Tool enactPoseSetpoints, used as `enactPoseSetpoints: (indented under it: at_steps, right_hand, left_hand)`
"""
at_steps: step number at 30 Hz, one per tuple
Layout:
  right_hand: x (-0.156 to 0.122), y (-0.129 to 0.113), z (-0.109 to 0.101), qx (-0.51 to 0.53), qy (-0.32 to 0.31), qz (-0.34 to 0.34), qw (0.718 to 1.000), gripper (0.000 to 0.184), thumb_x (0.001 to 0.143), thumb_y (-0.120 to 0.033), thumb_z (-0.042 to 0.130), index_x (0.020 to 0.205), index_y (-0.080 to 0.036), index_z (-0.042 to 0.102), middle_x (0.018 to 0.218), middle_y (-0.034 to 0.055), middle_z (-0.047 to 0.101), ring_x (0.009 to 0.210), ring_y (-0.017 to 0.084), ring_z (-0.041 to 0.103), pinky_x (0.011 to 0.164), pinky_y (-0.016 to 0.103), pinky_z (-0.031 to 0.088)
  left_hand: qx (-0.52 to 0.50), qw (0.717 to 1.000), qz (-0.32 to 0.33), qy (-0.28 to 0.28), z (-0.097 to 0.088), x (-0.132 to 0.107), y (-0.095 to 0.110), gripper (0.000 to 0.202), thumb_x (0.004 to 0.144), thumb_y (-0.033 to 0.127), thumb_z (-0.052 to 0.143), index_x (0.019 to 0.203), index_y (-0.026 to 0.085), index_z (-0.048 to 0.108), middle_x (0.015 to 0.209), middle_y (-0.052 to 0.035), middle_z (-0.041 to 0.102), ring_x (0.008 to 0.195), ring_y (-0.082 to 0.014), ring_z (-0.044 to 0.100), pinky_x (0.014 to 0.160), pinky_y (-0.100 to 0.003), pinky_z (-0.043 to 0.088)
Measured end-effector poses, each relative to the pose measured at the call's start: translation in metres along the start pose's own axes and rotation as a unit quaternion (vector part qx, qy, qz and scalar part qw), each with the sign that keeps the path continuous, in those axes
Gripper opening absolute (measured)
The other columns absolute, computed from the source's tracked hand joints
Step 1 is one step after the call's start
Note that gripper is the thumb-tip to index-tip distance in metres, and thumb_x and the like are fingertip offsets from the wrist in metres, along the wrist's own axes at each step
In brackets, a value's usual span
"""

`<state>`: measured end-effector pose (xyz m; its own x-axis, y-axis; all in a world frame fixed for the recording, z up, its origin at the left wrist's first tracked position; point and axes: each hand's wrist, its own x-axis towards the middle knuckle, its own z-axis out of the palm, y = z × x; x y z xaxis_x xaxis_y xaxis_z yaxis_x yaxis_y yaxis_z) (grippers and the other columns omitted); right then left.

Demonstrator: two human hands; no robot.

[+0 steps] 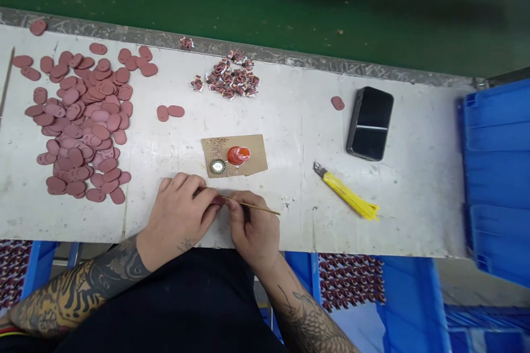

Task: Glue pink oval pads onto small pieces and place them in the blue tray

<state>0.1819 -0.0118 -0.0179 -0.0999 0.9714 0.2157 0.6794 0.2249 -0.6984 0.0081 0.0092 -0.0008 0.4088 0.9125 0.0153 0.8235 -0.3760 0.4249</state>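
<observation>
Pinching a thin wooden stick over the bench, just below a cardboard square, left hand and right hand fingers closed on it; seems light, probably brittle, best held near the pinched end.

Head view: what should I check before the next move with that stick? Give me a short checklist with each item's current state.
1. Grip: ok. The right hand pinches the thin wooden stick, and the left hand has its fingertips on it.
2. Stick's near end: cannot tell. The fingers hide it.
3. Cardboard piece: ok. It lies flat in front of the hands, with the orange-red blob and the round metal-rimmed disc on it.
4. Yellow utility knife: ok. It lies well right of the hands.
5. Oval reddish-brown pieces: ok. They lie left of the hands, not touching them.
</observation>
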Motion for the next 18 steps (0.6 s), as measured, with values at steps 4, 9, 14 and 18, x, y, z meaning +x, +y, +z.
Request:
enactPoseSetpoints:
  at_steps: [4, 9, 14, 18]
  right_hand:
    - [-0.001, 0.001, -0.002, 0.015, 0.005, 0.023, 1.0, 0.009, 0.097, -0.019, 0.051, 0.095, -0.022, 0.059, 0.084, 0.0034, 0.071, 0.076, 0.019, 0.07, 0.067, 0.032, 0.057]
    - [0.011, 0.004, -0.004, 0.049, 0.058, 0.052, 0.996, 0.005, 0.096, -0.024, 0.056, 0.1, -0.024, 0.058, 0.086, 0.0027, 0.071, 0.076, 0.02, 0.071, 0.064, 0.032, 0.057]
    - [0.036, 0.001, 0.004, 0.01, 0.066, 0.015, 0.998, 0.007, 0.097, -0.025, 0.053, 0.098, -0.021, 0.059, 0.087, 0.0048, 0.073, 0.076, 0.019, 0.072, 0.067, 0.031, 0.057]
    - [0.043, 0.004, 0.014, -0.043, 0.059, -0.011, 0.997, 0.013, 0.098, -0.029, 0.049, 0.096, -0.021, 0.06, 0.085, 0.006, 0.073, 0.077, 0.021, 0.071, 0.07, 0.032, 0.057]
  left_hand:
    - [0.003, 1.0, 0.002, 0.003, 0.0, 0.0, 0.0, 0.016, 0.096, 0.034, 0.057, 0.099, 0.025, 0.07, 0.099, -0.0069, 0.064, 0.095, -0.0254, 0.053, 0.078, -0.043, 0.037]
    - [-0.001, 1.0, 0.004, 0.002, -0.002, 0.0, -0.001, 0.016, 0.096, 0.035, 0.056, 0.098, 0.027, 0.07, 0.098, -0.0053, 0.064, 0.094, -0.0245, 0.053, 0.077, -0.042, 0.036]
    - [-0.002, 1.0, 0.005, 0.005, -0.001, 0.0, -0.002, 0.014, 0.095, 0.034, 0.057, 0.099, 0.027, 0.069, 0.099, -0.0045, 0.065, 0.093, -0.0244, 0.053, 0.076, -0.042, 0.035]
    - [-0.001, 1.0, 0.006, 0.009, 0.001, 0.0, -0.004, 0.014, 0.094, 0.034, 0.06, 0.099, 0.026, 0.069, 0.098, -0.0051, 0.065, 0.093, -0.0242, 0.053, 0.075, -0.042, 0.035]
